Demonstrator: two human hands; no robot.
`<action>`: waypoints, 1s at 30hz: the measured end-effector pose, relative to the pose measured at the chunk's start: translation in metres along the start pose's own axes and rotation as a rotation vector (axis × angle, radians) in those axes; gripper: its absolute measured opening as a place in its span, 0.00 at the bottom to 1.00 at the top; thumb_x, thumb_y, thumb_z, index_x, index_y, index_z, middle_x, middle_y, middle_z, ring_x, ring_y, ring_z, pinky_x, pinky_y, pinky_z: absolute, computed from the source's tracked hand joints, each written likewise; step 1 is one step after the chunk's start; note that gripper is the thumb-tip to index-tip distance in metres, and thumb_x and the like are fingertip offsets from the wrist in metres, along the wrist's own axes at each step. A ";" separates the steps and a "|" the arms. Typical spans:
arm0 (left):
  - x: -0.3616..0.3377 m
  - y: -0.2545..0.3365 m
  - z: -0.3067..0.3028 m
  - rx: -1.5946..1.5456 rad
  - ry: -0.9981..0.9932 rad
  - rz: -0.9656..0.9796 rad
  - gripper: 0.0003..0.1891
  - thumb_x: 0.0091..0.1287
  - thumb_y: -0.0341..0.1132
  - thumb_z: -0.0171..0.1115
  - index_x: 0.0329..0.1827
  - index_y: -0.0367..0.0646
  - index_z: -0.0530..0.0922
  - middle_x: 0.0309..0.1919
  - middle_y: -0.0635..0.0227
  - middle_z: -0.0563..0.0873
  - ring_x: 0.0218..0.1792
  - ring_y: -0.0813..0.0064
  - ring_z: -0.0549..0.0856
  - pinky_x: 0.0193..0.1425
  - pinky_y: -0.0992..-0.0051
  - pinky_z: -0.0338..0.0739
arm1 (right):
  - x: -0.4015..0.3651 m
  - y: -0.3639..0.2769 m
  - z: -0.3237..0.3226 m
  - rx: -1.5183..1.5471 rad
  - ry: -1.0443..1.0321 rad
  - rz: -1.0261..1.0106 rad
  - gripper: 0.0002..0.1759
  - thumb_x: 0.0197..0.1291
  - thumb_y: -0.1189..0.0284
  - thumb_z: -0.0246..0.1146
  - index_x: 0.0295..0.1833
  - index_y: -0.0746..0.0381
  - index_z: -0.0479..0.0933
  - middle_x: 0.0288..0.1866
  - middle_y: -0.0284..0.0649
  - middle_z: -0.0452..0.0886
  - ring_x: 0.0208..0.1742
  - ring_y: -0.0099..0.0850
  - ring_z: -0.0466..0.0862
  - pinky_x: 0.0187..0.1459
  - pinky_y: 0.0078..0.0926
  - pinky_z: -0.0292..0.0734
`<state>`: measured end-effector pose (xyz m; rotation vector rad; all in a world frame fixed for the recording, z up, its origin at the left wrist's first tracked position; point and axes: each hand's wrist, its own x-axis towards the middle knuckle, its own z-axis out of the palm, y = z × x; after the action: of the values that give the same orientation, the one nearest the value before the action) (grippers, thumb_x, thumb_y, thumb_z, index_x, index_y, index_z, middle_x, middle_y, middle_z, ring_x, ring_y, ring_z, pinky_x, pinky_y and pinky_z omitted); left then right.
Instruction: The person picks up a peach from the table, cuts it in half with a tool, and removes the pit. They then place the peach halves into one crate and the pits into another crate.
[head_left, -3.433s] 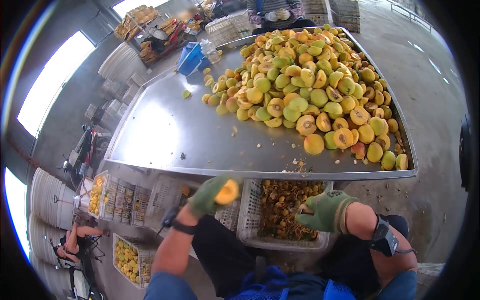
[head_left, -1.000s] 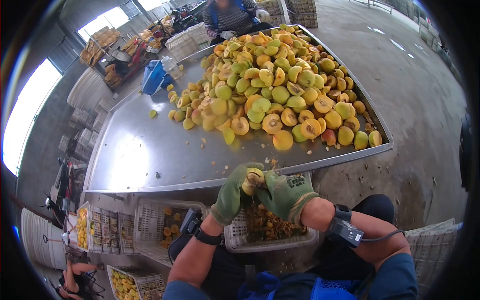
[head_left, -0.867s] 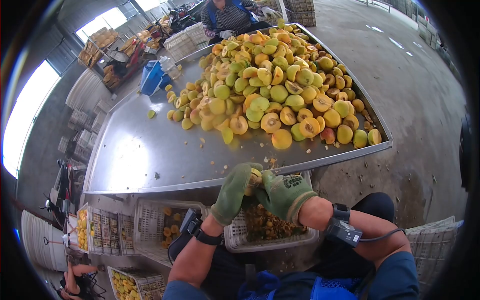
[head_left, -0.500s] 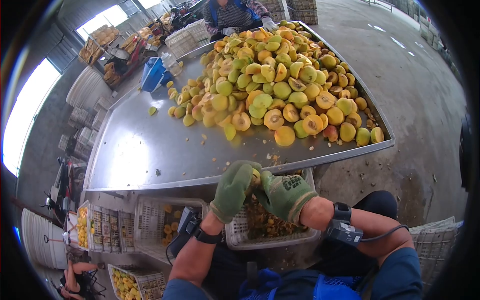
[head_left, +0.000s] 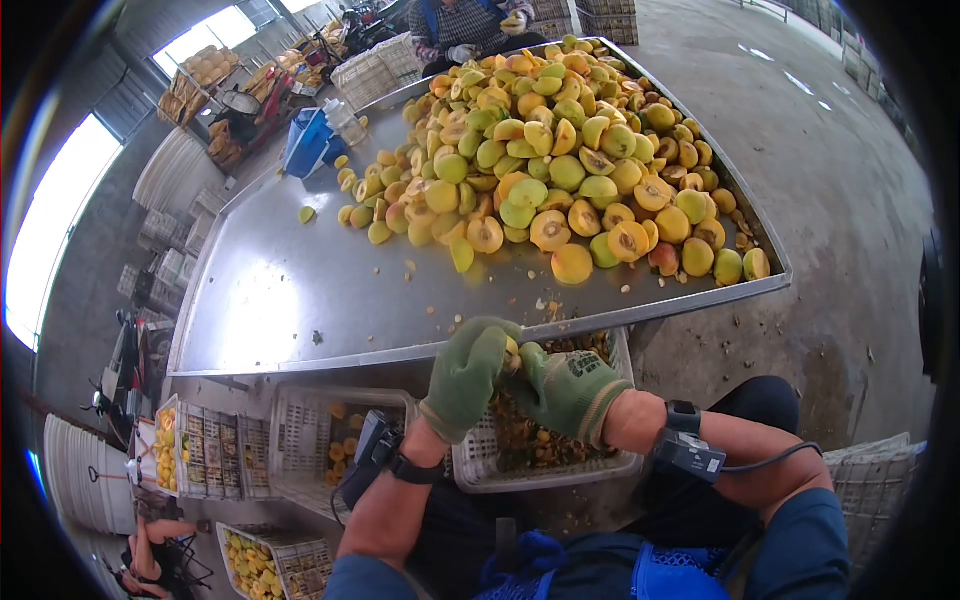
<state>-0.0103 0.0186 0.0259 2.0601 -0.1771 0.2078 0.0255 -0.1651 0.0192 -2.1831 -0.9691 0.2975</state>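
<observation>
My left hand (head_left: 466, 380), in a green glove, is closed around a piece of peach (head_left: 511, 354), of which only a small yellowish part shows between the fingers. Against it presses my right hand (head_left: 572, 392), gloved alike and with its fingers curled in. Whatever the right hand grips is hidden. Both hands are over a white plastic crate (head_left: 540, 480) with brownish pits and scraps inside, just off the near edge of a metal table (head_left: 370, 300). On that table lies a big heap of peaches (head_left: 565, 175), many cut in half with pits showing.
Left of my knees stands another crate (head_left: 290, 440) with a few peach halves. Further crates of yellow fruit (head_left: 250, 565) sit at lower left. A blue container (head_left: 305, 145) and a clear jug (head_left: 343, 125) are on the table's far left. Across it sits a co-worker (head_left: 460, 28).
My hands stay together over the crate with hardly any movement. The co-worker's one hand has come up off the heap and now holds a piece of fruit. The view has shifted very slightly.
</observation>
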 end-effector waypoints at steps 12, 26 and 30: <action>-0.008 0.018 0.014 -0.287 0.287 -0.196 0.14 0.79 0.37 0.53 0.52 0.37 0.84 0.43 0.68 0.87 0.39 0.83 0.82 0.45 0.78 0.79 | 0.002 -0.002 0.022 0.192 0.149 -0.082 0.17 0.66 0.69 0.64 0.58 0.60 0.74 0.36 0.52 0.85 0.35 0.56 0.84 0.35 0.51 0.77; -0.002 0.011 -0.003 -0.334 0.119 -0.186 0.17 0.81 0.41 0.51 0.57 0.37 0.81 0.42 0.65 0.86 0.39 0.75 0.85 0.44 0.73 0.85 | 0.003 -0.007 0.001 -0.002 0.101 -0.075 0.18 0.68 0.61 0.63 0.56 0.61 0.75 0.39 0.51 0.86 0.41 0.52 0.87 0.42 0.48 0.81; -0.002 0.006 -0.001 -0.539 0.165 -0.249 0.20 0.83 0.47 0.50 0.60 0.38 0.79 0.42 0.65 0.86 0.35 0.76 0.86 0.34 0.74 0.87 | 0.005 -0.008 0.008 0.012 0.244 -0.135 0.17 0.67 0.60 0.64 0.53 0.60 0.76 0.38 0.48 0.87 0.40 0.51 0.87 0.42 0.48 0.81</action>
<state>-0.0135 0.0170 0.0313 1.5033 0.1168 0.1537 0.0209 -0.1534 0.0193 -2.0733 -0.9672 -0.0271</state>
